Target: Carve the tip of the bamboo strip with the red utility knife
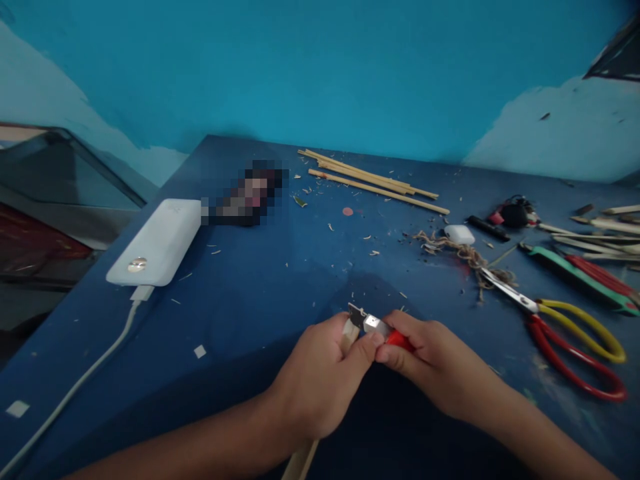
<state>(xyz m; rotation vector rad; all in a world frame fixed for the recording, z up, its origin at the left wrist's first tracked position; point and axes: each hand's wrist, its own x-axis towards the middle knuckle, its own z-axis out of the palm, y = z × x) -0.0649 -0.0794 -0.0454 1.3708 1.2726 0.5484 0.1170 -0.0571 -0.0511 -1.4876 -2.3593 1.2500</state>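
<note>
Near the table's front, my left hand (317, 373) is closed around a pale wooden stick (301, 460). The stick's upper end pokes out by the thumb, and its lower part emerges below the wrist. My right hand (427, 357) grips the red handle of a utility knife (400, 339). The dark blade lies against the stick's top end, at a slant. My left thumb presses on the knife near its metal collar. Thin wood shavings are scattered on the blue table around both hands.
Several thin wooden sticks (375, 180) lie near the wall. Scissors (530, 307) with red and yellow handles, tangled twine (457, 250), a white case (459, 234) and a green-and-red tool (580, 277) are at right. A white power bank (157, 240) with a cable sits left, beside a blurred-out object (247, 197).
</note>
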